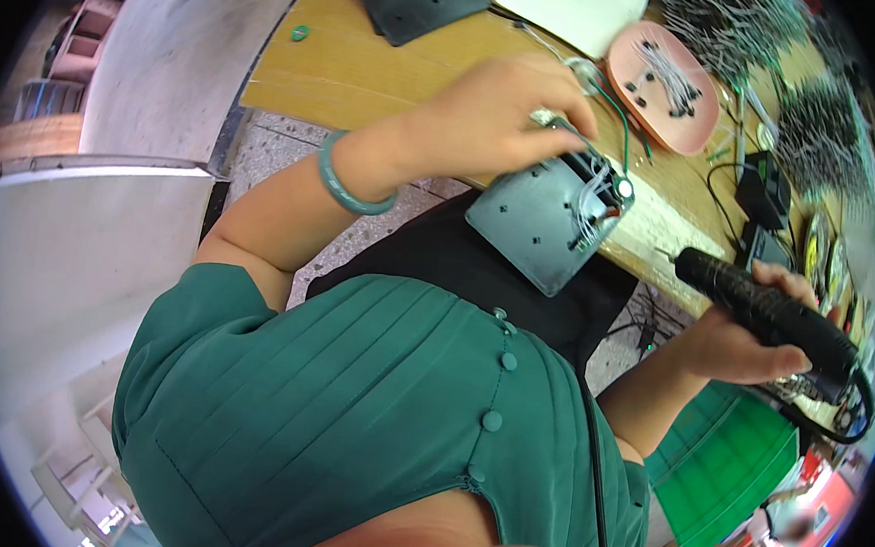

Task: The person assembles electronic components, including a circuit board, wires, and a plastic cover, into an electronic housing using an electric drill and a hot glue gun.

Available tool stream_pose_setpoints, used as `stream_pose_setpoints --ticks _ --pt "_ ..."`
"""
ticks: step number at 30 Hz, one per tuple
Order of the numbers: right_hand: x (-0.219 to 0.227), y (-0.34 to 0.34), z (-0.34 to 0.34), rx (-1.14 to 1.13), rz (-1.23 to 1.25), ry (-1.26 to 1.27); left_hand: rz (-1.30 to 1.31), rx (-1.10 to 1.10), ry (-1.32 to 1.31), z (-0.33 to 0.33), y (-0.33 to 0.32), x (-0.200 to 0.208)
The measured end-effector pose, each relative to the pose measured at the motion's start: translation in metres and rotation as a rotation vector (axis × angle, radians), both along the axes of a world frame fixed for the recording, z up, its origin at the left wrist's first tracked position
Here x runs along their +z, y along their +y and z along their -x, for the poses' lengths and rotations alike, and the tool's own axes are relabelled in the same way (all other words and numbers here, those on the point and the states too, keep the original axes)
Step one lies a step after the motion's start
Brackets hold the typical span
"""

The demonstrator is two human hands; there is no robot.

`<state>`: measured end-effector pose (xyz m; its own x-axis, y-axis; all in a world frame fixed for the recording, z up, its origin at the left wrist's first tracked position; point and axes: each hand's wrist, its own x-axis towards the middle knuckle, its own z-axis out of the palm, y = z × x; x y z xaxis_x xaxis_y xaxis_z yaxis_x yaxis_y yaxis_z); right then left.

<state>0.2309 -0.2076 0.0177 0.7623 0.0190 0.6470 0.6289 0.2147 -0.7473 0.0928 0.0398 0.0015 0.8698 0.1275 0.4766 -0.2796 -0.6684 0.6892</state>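
My right hand (pixel 744 337) is wrapped round a black corded electric screwdriver (pixel 771 309). Its thin metal tip points left, toward a dark grey plastic panel (pixel 536 219) but apart from it. That panel lies tilted at the table's front edge, partly over my lap, with small holes in its face. White and grey wires (pixel 590 205) bunch along its right side, beside a bright round piece (pixel 623 189). At the panel's far edge, my left hand (pixel 522 113) has thumb and fingers drawn together; whatever is between them is hidden.
A pink tray (pixel 701 134) with white, black-tipped cable pieces stands on the wooden table (pixel 390 60). Bundles of grey leads (pixel 827 137) lie at the far right. Black panels (pixel 414 1) rest at the back. A black adapter (pixel 763 193) and cables are near the screwdriver.
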Motion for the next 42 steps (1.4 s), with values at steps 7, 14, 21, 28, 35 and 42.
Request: stream_pose_setpoints --ticks 7,14,21,28,35,42 --pt "0.008 0.008 0.016 -0.080 0.129 -0.097 -0.087 -0.122 0.061 -0.038 -0.032 -0.024" --pt "0.012 0.007 0.016 -0.082 0.137 -0.083 -0.017 -0.133 0.121 -0.042 -0.039 -0.029" --pt "0.010 0.007 0.017 -0.091 0.158 -0.094 -0.008 -0.104 0.126 -0.039 -0.041 -0.028" --pt "0.006 0.009 0.015 -0.086 0.149 -0.103 -0.008 -0.063 0.127 -0.037 -0.042 -0.029" --pt "0.008 0.006 0.017 -0.061 0.122 -0.096 0.048 0.146 -0.034 -0.023 0.007 -0.013" --pt "0.017 0.012 0.015 -0.039 0.207 -0.101 0.001 0.232 0.221 -0.010 0.041 -0.031"
